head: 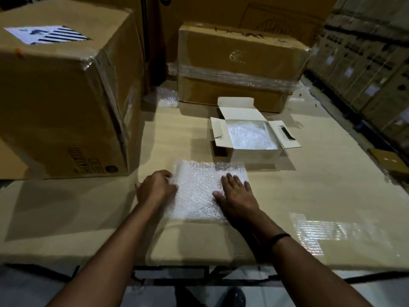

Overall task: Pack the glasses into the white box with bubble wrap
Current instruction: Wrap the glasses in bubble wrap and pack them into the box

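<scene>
A square sheet of bubble wrap (199, 191) lies flat on the cardboard-covered table in front of me. My left hand (156, 188) has its fingers curled at the sheet's left edge. My right hand (235, 196) presses flat on the sheet's right part, fingers straight. Beyond the sheet stands the white box (256, 154), flaps open, with crumpled bubble wrap (250, 135) lining its inside. No glasses are visible; whether any lie under the wrap cannot be told.
A large brown carton (64, 96) stands at the left of the table (321, 185). A taped brown carton (239, 67) sits behind the white box. A loose piece of bubble wrap (167, 97) lies between them. Stacked boxes (365, 58) line the right.
</scene>
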Demonstrator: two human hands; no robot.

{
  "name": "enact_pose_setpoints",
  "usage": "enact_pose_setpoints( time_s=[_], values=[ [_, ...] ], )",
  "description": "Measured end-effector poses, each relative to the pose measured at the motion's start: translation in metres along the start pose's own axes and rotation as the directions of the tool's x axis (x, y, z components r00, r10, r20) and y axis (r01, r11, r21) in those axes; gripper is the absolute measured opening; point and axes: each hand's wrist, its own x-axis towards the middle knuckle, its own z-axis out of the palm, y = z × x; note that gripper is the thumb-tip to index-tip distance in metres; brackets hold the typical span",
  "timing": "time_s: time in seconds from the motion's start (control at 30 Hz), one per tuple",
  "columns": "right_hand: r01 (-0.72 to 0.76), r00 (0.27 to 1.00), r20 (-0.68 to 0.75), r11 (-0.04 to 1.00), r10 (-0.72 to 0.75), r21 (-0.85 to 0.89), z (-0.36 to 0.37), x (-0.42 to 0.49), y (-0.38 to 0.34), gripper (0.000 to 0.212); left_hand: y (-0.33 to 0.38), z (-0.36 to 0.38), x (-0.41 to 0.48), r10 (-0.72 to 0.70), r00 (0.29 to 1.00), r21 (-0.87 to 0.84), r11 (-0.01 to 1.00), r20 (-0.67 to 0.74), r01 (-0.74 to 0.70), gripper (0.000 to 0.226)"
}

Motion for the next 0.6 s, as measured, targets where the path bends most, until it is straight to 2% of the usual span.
enact_pose_setpoints(
  time_s=[0.07, 0.1, 0.17, 0.2, 0.27, 0.33, 0.37, 0.43, 0.47, 0.5, 0.6],
  values=[
    [-0.024, 0.999, -0.027, 1.0, 0.024, -0.003, -0.002, -0.002, 0.005, 0.072, -0.002, 0.002, 0.0, 0.072, 0.997, 0.09, 0.994, -0.036, -0.069, 0.066],
    [-0.032, 0.999, -0.013, 0.999, 0.032, -0.008, -0.003, -0.002, 0.008, 0.072, -0.002, 0.003, 0.0, 0.138, 0.987, 0.09, 0.987, -0.084, -0.13, 0.069],
    [-0.021, 0.998, 0.062, 0.999, 0.018, 0.035, -0.008, -0.002, 0.015, 0.069, -0.003, 0.008, -0.001, 0.278, 0.953, 0.062, 0.96, -0.123, -0.272, 0.056],
    [-0.012, 0.997, 0.077, 0.997, 0.006, 0.078, -0.012, -0.001, 0.018, 0.067, -0.003, 0.011, -0.001, 0.332, 0.939, 0.081, 0.942, -0.088, -0.325, 0.05],
    [-0.045, 0.997, -0.053, 0.985, 0.055, 0.167, -0.023, 0.0, 0.024, 0.065, 0.0, 0.018, -0.001, 0.402, 0.915, 0.178, 0.899, 0.028, -0.4, 0.047],
    [-0.189, 0.94, -0.256, 0.968, 0.228, 0.168, -0.034, -0.001, 0.033, 0.063, 0.002, 0.024, -0.001, 0.434, 0.898, 0.264, 0.86, 0.073, -0.437, 0.045],
    [-0.277, 0.916, -0.25, 0.946, 0.313, 0.169, -0.038, -0.001, 0.039, 0.061, 0.004, 0.026, -0.001, 0.44, 0.896, 0.281, 0.853, 0.063, -0.439, 0.043],
    [-0.419, 0.896, -0.061, 0.884, 0.439, 0.205, -0.043, 0.002, 0.051, 0.055, 0.009, 0.03, 0.002, 0.458, 0.888, 0.276, 0.85, 0.03, -0.448, 0.035],
    [-0.45, 0.89, 0.037, 0.864, 0.454, 0.225, -0.044, 0.004, 0.055, 0.05, 0.011, 0.032, 0.003, 0.465, 0.885, 0.269, 0.85, 0.02, -0.452, 0.031],
    [-0.454, 0.89, 0.098, 0.852, 0.445, 0.26, -0.046, 0.006, 0.059, 0.043, 0.015, 0.035, 0.004, 0.472, 0.881, 0.261, 0.849, 0.012, -0.459, 0.028],
    [-0.371, 0.928, 0.144, 0.817, 0.344, 0.44, -0.052, 0.011, 0.063, 0.019, 0.033, 0.04, 0.001, 0.483, 0.875, 0.2, 0.86, -0.022, -0.47, 0.03]
  ],
)
